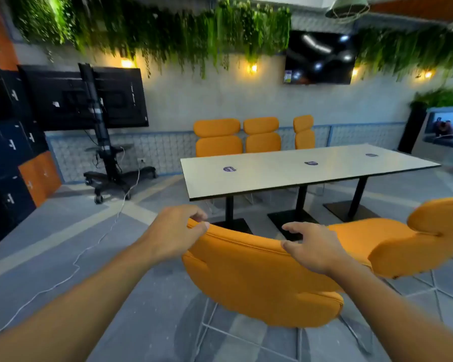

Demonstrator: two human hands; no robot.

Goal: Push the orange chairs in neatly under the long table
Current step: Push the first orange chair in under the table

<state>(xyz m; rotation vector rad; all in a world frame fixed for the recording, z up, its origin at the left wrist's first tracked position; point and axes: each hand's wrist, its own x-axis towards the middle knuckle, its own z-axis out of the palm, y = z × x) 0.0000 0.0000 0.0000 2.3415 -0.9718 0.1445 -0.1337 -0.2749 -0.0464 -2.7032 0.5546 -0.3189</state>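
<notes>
Head view: near orange chair [259, 278] stands on my side of the tabletop [272, 178], well short of its near long edge, backrest towards me. Left hand [177, 232] pinches the backrest's top corner. Right hand [315, 248] curls over the rim, grip looks loose. Backrest looks skewed to that edge, left end closer, so the right hand should push more. Second chair [403, 244] is also out; far-side chairs [217, 137] are tucked in.
</notes>
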